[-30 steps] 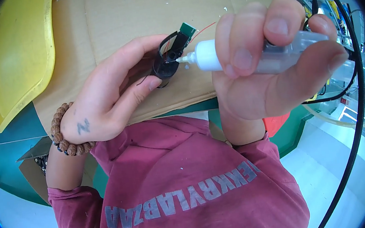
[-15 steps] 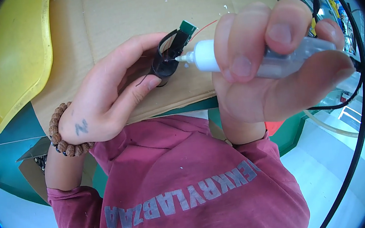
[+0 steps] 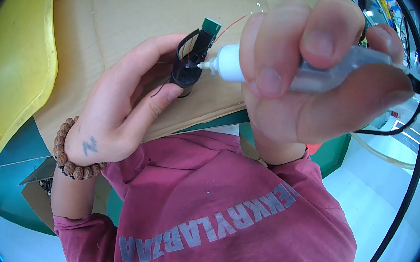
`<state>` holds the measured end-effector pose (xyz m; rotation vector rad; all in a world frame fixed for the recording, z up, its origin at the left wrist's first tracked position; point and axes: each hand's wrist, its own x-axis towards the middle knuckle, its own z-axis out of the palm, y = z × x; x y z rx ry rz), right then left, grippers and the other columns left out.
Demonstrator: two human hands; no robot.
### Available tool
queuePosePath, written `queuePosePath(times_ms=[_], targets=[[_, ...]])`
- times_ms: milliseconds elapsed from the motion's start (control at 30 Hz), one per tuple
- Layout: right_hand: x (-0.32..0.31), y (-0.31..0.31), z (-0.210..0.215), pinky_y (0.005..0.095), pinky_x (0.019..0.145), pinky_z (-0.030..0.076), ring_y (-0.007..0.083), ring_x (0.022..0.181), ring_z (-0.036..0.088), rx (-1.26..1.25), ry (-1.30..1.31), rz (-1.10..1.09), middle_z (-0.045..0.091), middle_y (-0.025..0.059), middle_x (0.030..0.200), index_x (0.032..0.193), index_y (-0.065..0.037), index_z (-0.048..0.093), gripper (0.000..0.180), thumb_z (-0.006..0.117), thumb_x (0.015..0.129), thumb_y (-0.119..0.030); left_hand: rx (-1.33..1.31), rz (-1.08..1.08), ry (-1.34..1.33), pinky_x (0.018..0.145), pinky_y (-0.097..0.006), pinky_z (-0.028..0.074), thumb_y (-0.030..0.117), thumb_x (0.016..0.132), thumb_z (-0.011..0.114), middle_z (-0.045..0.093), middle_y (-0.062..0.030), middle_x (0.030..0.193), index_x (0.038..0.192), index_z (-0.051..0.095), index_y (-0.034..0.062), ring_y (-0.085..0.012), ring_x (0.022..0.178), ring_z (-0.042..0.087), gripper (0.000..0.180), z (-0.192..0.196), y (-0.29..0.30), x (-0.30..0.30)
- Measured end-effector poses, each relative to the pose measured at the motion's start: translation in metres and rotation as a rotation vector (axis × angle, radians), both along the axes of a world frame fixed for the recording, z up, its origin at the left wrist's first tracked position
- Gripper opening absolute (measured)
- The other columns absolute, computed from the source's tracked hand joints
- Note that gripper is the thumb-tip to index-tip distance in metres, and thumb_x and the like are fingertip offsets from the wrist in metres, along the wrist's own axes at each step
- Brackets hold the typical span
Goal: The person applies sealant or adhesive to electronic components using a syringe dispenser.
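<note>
**Glue nozzle meets a small black housing, held close over the cardboard**

The left hand [image 3: 116, 115] is curled round a small black cylindrical part [image 3: 188, 69], thumb and fingers closed on its sides, so the piece sits near the middle of the view, a little toward 12 o'clock. At about 1 o'clock from the part a little green circuit board [image 3: 211, 27] juts out, with a thin red wire [image 3: 232, 24] trailing off it. The right hand [image 3: 316, 73] is wrapped tightly round a clear squeeze bottle [image 3: 327, 75], whose white nozzle [image 3: 226, 64] points toward 9 o'clock and touches, or very nearly touches, the part's rim.

The black part looks like hard moulded plastic, light and stiff, matte, with an open ring at the top. It would likely be best held by its solid lower barrel, as the hand does now, since the board and fine wire look fragile and easily bent or torn. The bottle appears soft-walled and translucent, giving under the fingers; its smooth skin could slip if wet.

Beneath lies a flat sheet of brown cardboard [image 3: 157, 14], dull and fibrous. At 10 o'clock rests a glossy yellow plastic tray [image 3: 14, 69] with a raised rim. A wooden bead bracelet [image 3: 67, 156] circles the left wrist, and a black cable [image 3: 419, 124] loops down the 3 o'clock side
</note>
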<state>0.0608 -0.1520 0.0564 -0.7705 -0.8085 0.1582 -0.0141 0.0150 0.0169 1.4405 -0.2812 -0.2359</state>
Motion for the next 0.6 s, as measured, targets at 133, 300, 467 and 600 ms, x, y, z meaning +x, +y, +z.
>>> queuePosePath(times_ms=[133,300,467,600], targets=[[-0.001,-0.010,0.004,0.0289,0.051,0.039,0.0138,0.057,0.047,0.002,-0.001,-0.003,0.054,0.0043,0.093,0.118,-0.020,0.049,0.050,0.026,0.093,-0.056,-0.006,0.007,0.018,0.100,-0.033,0.034,0.004,0.089,0.049,0.045,-0.0140,0.127,0.134,0.030,-0.0061,-0.0208,0.120,0.043,0.049,-0.001,-0.001,0.000],[-0.001,-0.016,0.003,0.0288,0.051,0.039,0.0138,0.057,0.047,0.005,0.004,0.001,0.054,0.0043,0.094,0.118,-0.020,0.049,0.049,0.027,0.093,-0.056,0.003,0.003,-0.001,0.102,-0.034,0.032,0.006,0.089,0.050,0.044,-0.0142,0.129,0.134,0.029,-0.0061,-0.0209,0.121,0.042,0.051,-0.001,0.001,0.000],[-0.003,-0.006,0.001,0.0288,0.051,0.039,0.0138,0.057,0.047,0.004,0.002,-0.004,0.053,0.0043,0.094,0.118,-0.019,0.049,0.049,0.027,0.093,-0.056,0.025,0.005,0.017,0.102,-0.035,0.032,0.005,0.089,0.049,0.044,-0.0149,0.130,0.134,0.029,-0.0059,-0.0216,0.123,0.041,0.051,0.001,0.000,0.001],[-0.004,-0.007,0.000,0.0288,0.051,0.039,0.0138,0.057,0.047,0.006,0.005,0.002,0.053,0.0044,0.094,0.118,-0.019,0.049,0.049,0.027,0.093,-0.056,0.052,0.013,0.012,0.102,-0.035,0.032,0.005,0.089,0.049,0.043,-0.0151,0.130,0.134,0.029,-0.0057,-0.0221,0.123,0.041,0.051,0.001,0.001,-0.001]])
